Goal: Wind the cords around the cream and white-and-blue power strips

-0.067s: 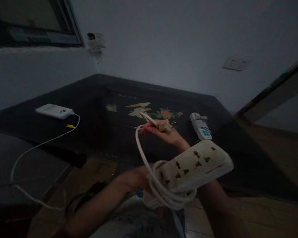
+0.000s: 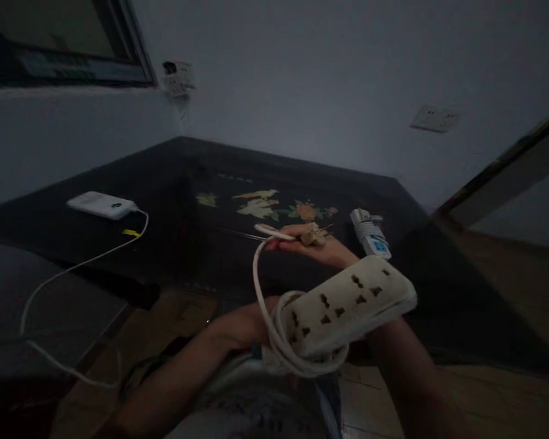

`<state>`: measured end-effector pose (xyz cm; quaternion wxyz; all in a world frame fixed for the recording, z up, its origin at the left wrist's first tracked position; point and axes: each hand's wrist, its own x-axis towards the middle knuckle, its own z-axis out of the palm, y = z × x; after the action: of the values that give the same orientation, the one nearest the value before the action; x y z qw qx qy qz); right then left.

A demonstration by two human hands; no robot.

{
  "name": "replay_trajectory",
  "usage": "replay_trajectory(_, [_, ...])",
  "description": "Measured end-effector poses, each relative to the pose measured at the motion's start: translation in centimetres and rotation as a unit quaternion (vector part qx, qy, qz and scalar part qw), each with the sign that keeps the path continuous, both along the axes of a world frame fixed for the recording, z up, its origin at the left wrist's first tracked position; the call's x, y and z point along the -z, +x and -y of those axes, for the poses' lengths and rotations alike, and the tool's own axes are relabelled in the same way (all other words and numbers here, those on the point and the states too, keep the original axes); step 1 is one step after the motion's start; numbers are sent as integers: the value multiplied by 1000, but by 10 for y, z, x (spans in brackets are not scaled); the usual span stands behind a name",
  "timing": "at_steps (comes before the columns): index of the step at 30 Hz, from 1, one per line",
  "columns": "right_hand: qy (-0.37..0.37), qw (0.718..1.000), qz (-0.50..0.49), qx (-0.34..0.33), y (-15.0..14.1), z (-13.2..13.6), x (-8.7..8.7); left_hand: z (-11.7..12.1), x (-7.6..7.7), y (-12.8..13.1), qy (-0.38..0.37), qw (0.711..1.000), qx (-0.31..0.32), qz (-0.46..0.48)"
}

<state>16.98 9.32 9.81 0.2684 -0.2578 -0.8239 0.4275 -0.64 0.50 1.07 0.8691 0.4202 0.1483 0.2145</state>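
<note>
My left hand (image 2: pixel 254 322) is closed around the end of a white power strip (image 2: pixel 333 317), its fingers mostly hidden behind the strip and the loops of cord. The strip is tilted, sockets up, its far end pointing right. White cord (image 2: pixel 257 274) is wound in several loops round its near end. Above the strip, my right hand (image 2: pixel 332 252) grips the free end of the cord near its plug (image 2: pixel 314 235); the plug's metal pins point right. From the plug, the cord bends in a loop left and down to the coil.
A dark table (image 2: pixel 187 177) with a bird and flower pattern stands ahead. On it lie a second power strip (image 2: pixel 370 233) with its cord wrapped round it, and a white device (image 2: pixel 101 205) with a cable hanging off the left edge. Wall sockets (image 2: pixel 435 118) are behind.
The power strip and my left hand have shifted slightly left. My right hand has moved a little right with the plug, and the cord's loop has flattened.
</note>
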Motion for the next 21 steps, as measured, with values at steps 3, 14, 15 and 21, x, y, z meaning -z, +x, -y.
replay_trajectory(3, [37, 997, 68, -29, 31, 4, -17, -7, -11, -7, 40, 999, -3, -19])
replay_trajectory(14, [184, 968, 127, 113, 65, 38, -50, -18, -21, -2, 11, 999, -6, -50])
replay_trajectory(15, [210, 960, 151, 104, 59, 41, -47, -19, -22, -2, 10, 998, -10, -59])
replay_trajectory(21, [325, 895, 304, 41, 25, 50, -39, -22, -25, -1, 19, 996, -27, -83])
